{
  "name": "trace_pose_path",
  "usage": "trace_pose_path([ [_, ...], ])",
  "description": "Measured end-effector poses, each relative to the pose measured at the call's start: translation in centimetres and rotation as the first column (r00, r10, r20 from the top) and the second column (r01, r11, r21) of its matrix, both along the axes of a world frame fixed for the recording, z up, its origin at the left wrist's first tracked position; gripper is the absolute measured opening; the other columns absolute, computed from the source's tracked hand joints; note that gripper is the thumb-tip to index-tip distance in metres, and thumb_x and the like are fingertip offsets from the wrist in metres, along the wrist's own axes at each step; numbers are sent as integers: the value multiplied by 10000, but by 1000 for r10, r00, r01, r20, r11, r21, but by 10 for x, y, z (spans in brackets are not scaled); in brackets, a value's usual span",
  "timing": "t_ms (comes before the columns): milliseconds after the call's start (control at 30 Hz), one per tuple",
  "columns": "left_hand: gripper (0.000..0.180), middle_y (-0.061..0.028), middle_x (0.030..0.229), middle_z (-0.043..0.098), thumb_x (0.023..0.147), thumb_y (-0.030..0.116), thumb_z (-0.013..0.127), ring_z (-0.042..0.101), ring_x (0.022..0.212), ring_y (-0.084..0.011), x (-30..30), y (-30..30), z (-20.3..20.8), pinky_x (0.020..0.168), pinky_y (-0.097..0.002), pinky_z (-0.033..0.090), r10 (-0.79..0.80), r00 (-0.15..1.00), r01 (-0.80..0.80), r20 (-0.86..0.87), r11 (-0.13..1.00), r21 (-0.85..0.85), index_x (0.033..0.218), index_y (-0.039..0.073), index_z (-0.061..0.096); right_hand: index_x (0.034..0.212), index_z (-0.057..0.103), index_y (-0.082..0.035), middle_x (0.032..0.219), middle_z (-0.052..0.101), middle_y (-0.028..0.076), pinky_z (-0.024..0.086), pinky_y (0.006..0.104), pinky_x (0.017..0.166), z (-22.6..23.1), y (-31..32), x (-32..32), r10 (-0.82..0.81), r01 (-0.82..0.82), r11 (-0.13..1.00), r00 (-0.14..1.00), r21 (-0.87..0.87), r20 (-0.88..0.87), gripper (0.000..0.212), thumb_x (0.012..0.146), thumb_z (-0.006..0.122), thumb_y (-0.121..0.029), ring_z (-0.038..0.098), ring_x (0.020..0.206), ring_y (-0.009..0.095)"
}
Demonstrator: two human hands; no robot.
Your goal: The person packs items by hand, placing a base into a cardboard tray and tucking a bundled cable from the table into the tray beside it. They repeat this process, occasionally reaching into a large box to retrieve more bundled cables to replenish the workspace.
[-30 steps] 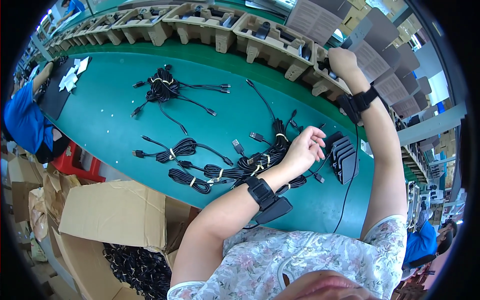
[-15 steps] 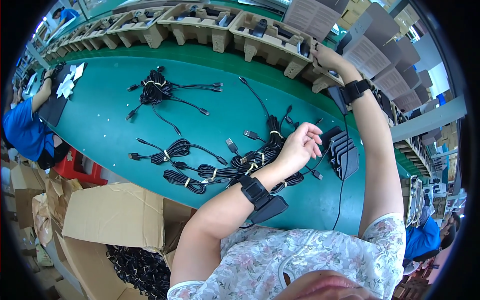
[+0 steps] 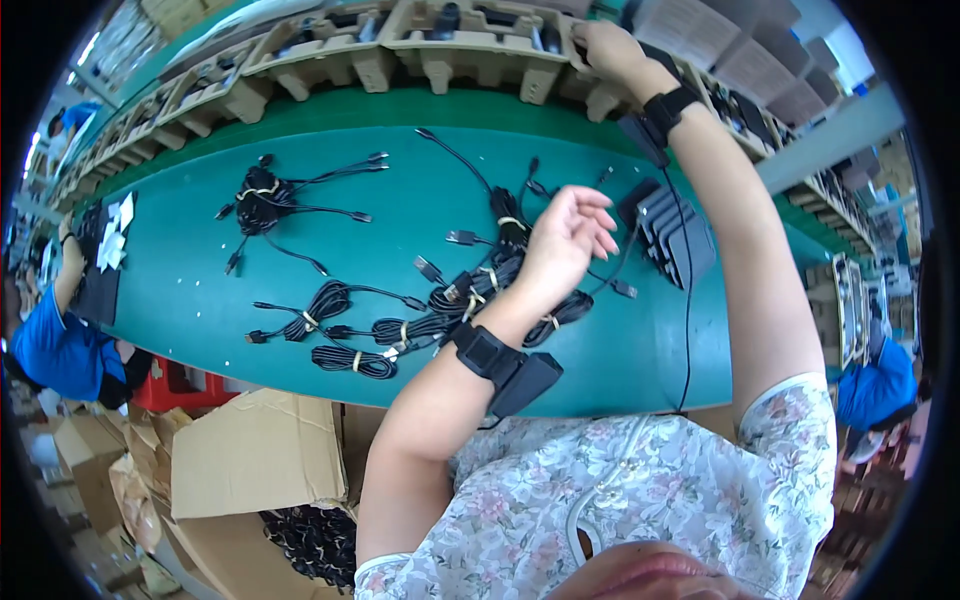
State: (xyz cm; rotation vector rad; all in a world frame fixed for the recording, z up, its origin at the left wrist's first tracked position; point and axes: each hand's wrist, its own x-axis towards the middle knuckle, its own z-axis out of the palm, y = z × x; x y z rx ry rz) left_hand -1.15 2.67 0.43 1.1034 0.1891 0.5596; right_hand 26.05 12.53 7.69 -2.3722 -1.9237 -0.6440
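My right hand (image 3: pixel 612 52) reaches to the far side, its fingers bent around the right end of a brown molded pulp tray (image 3: pixel 480 62) that holds black parts. My left hand (image 3: pixel 572 238) hovers over the green table with loosely curled, parted fingers and nothing in it. Beneath and beside it lie black USB cables (image 3: pixel 490 275), coiled and tied with pale bands. More tied cables (image 3: pixel 262 200) form a heap farther left. Just right of my left hand stands a row of flat black pads (image 3: pixel 672 238), with a cable next to it.
More pulp trays (image 3: pixel 210 98) line the far edge. Grey printed cards (image 3: pixel 690 40) stand at the back right beside a metal post (image 3: pixel 830 140). An open cardboard box (image 3: pixel 260 450) with black cables stands at the near left. A person in blue (image 3: pixel 65 345) works at the left end.
The whole view has shifted, so the table and trays appear farther left. My right hand stays at the tray's end; my left hand still hovers over the cables.
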Motion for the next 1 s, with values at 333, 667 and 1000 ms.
trace_pose_path([
  [333,215,-92,863,534,853,-62,386,571,667,-125,2,1,4,583,-216,466,21,1000,-19,-22,996,86,1056,-11,439,1188,525,-199,1110,548,84,429,429,812,39,-208,-45,-42,38,990,999,-139,-23,540,676,694,-199,523,1011,293],
  [667,201,-91,864,538,863,-50,388,570,671,-116,3,-4,3,579,-211,463,15,1000,-11,-26,990,143,1053,-11,444,1225,467,-116,1092,525,150,441,411,792,-13,-291,-77,-362,305,908,916,-285,-174,737,566,780,-220,511,1014,319],
  [1000,188,-69,799,548,854,-54,379,547,622,-100,4,-6,-4,549,-216,453,29,999,-25,-22,987,162,1008,1,472,870,503,-5,690,528,74,412,301,498,42,-188,-78,128,-72,990,840,124,-528,249,796,647,-194,536,553,168],
])
